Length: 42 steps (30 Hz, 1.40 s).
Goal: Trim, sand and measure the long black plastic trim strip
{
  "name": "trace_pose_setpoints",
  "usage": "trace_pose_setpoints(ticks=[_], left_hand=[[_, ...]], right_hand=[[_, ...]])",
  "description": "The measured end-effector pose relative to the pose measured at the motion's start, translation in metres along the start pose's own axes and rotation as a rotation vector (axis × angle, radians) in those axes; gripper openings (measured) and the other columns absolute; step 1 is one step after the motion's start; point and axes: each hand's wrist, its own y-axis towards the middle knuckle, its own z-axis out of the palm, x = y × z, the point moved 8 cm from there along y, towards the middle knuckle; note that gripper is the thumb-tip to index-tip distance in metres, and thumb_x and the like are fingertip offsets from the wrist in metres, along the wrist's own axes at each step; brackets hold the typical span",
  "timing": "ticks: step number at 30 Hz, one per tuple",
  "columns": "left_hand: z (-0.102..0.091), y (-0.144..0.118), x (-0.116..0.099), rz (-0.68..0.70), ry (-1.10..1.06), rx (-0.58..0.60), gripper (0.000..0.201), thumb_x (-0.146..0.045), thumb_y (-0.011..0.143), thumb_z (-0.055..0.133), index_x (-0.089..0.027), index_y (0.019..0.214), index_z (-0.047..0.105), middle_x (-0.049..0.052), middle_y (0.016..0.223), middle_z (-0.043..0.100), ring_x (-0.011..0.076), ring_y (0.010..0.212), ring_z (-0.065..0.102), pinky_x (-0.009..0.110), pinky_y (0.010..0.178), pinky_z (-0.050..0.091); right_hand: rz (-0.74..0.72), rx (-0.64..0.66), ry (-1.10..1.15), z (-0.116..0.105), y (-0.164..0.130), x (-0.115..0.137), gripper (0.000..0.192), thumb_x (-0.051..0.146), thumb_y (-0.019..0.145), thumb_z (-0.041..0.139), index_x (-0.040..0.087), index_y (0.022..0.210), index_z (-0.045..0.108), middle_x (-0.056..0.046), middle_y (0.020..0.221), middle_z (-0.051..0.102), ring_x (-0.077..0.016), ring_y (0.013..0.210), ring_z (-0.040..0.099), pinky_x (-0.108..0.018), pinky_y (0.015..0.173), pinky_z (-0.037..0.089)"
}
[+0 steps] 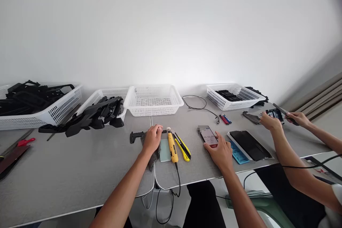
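Note:
My left hand rests in a loose fist on the table, with nothing showing in its fingers. Partly beneath it lie a black caliper and a dark grey abrasive-looking piece. Just right of that hand are a pale green rectangular piece, a yellow corded rotary-type tool and a yellow utility knife. Lying flat, a smartphone displays a running timer screen. My right hand holds its lower end, thumb at the lower left and a finger along the right edge.
A white basket stands against the wall; black plastic parts overhang another at left. At right are a parts basket, a blue card and a dark phone-like slab. A co-worker's hands handle a black part and blade-like tool.

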Motion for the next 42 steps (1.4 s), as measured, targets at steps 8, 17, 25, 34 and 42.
trace_pose_setpoints(ticks=[8, 17, 25, 34, 42], left_hand=[[0.004, -0.002, 0.000, 0.004, 0.037, 0.011, 0.030, -0.030, 0.111, 0.041, -0.024, 0.106, 0.069, 0.008, 0.100, 0.080, 0.0266, 0.099, 0.075, 0.041, 0.094, 0.055], [0.009, -0.008, -0.007, -0.002, 0.170, 0.041, 0.028, -0.024, 0.110, 0.043, -0.024, 0.104, 0.070, 0.007, 0.101, 0.079, 0.0255, 0.099, 0.073, 0.038, 0.091, 0.054], [0.011, -0.011, -0.013, -0.043, 0.205, 0.078, 0.027, -0.020, 0.107, 0.045, -0.023, 0.097, 0.070, 0.009, 0.100, 0.078, 0.0262, 0.098, 0.071, 0.037, 0.089, 0.052], [-0.008, -0.008, -0.044, -0.107, -0.010, 0.092, 0.010, -0.034, 0.094, 0.074, -0.024, 0.096, 0.073, 0.009, 0.099, 0.081, 0.0307, 0.103, 0.075, 0.044, 0.101, 0.055], [-0.112, -0.040, 0.008, -0.474, -0.572, -0.261, 0.062, -0.075, 0.108, 0.035, -0.019, 0.116, 0.062, 0.022, 0.115, 0.082, 0.0293, 0.103, 0.081, 0.045, 0.090, 0.065]], right_hand=[[-0.004, 0.005, -0.027, 0.001, -0.001, 0.000, 0.086, 0.066, 0.088, 0.054, 0.017, 0.159, 0.051, -0.018, 0.151, 0.067, -0.0453, 0.132, 0.054, -0.057, 0.108, 0.043], [-0.075, -0.024, -0.131, 0.003, -0.004, 0.000, 0.086, 0.069, 0.093, 0.045, 0.016, 0.161, 0.051, -0.023, 0.145, 0.067, -0.0493, 0.139, 0.052, -0.065, 0.110, 0.042], [-0.466, -0.012, 0.182, 0.008, -0.064, 0.094, 0.045, 0.052, 0.100, 0.053, 0.021, 0.126, 0.073, -0.017, 0.130, 0.076, -0.0401, 0.129, 0.060, -0.059, 0.111, 0.047], [-0.651, 0.075, 0.313, 0.054, -0.125, 0.173, 0.030, 0.032, 0.102, 0.057, 0.024, 0.128, 0.070, -0.013, 0.142, 0.072, -0.0375, 0.138, 0.061, -0.061, 0.116, 0.049], [-0.687, 0.052, 0.356, 0.054, -0.130, 0.164, 0.026, 0.029, 0.100, 0.063, 0.025, 0.126, 0.069, -0.013, 0.141, 0.072, -0.0359, 0.137, 0.063, -0.060, 0.117, 0.051]])
